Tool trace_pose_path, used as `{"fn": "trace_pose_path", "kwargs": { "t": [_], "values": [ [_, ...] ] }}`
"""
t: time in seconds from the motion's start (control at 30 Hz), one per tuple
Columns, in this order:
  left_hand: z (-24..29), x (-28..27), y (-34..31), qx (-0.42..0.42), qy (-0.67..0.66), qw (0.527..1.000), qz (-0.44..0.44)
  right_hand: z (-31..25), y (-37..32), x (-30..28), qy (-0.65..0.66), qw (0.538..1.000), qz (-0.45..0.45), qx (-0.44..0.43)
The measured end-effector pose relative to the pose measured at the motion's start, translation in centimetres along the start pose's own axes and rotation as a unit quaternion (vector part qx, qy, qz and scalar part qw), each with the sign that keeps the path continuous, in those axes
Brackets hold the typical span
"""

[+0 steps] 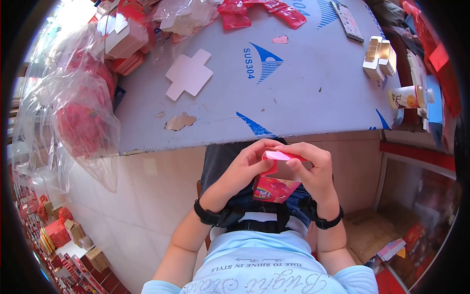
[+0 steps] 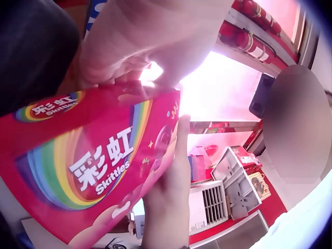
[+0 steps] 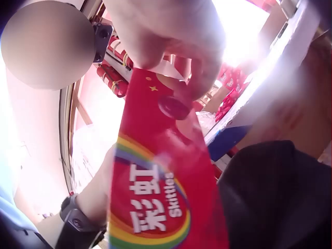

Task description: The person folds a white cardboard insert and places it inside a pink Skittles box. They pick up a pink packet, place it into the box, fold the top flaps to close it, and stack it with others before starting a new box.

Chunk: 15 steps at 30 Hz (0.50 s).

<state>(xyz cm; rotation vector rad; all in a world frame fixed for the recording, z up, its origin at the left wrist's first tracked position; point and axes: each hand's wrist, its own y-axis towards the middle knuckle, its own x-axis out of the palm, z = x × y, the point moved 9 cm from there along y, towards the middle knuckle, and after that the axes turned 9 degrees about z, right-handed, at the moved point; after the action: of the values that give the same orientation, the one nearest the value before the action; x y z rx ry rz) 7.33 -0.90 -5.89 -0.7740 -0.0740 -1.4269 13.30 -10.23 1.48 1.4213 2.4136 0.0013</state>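
Observation:
A red Skittles carton (image 1: 275, 188) with a rainbow print is held over the lap, just off the table's near edge. Its upper end stands open, with a pale pink flap (image 1: 277, 155) at the top. My left hand (image 1: 245, 169) grips the upper left side of the carton, thumb on the flap's edge. On the other side my right hand (image 1: 316, 169) pinches the upper right edge between thumb and fingers. The left wrist view shows the carton's broad printed face (image 2: 104, 166) below the fingers. In the right wrist view, a narrower printed side (image 3: 161, 171) hangs beneath my right hand.
On the table (image 1: 293, 98) lies a flat white cross-shaped card (image 1: 190, 74). A clear plastic bag (image 1: 88, 112) with red contents drapes over the left edge. Stacked cartons (image 1: 126, 39) sit at back left. A bottle (image 1: 407, 97) and gold-edged boxes (image 1: 379, 59) stand at right.

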Motion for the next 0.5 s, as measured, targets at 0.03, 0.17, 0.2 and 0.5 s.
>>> {"fn": "trace_pose_path", "kwargs": {
  "t": [0.03, 0.17, 0.2, 0.5],
  "values": [
    [0.0, -0.1, -0.2, 0.001, 0.000, 1.000, 0.001, 0.3, 0.0, -0.3, -0.002, 0.999, 0.016, 0.029],
    [1.3, 0.9, -1.5, 0.098, 0.072, 0.992, -0.040, 1.4, -0.3, -1.2, 0.030, 0.992, 0.062, 0.104],
    [1.2, 0.6, -1.5, 0.092, 0.118, 0.989, -0.010, 1.2, -0.2, -1.4, 0.030, 0.992, 0.062, 0.103],
    [6.1, 1.1, -3.2, 0.288, 0.095, 0.950, 0.077, -2.1, 2.6, -2.4, 0.261, 0.961, 0.039, 0.089]
  ]
}}
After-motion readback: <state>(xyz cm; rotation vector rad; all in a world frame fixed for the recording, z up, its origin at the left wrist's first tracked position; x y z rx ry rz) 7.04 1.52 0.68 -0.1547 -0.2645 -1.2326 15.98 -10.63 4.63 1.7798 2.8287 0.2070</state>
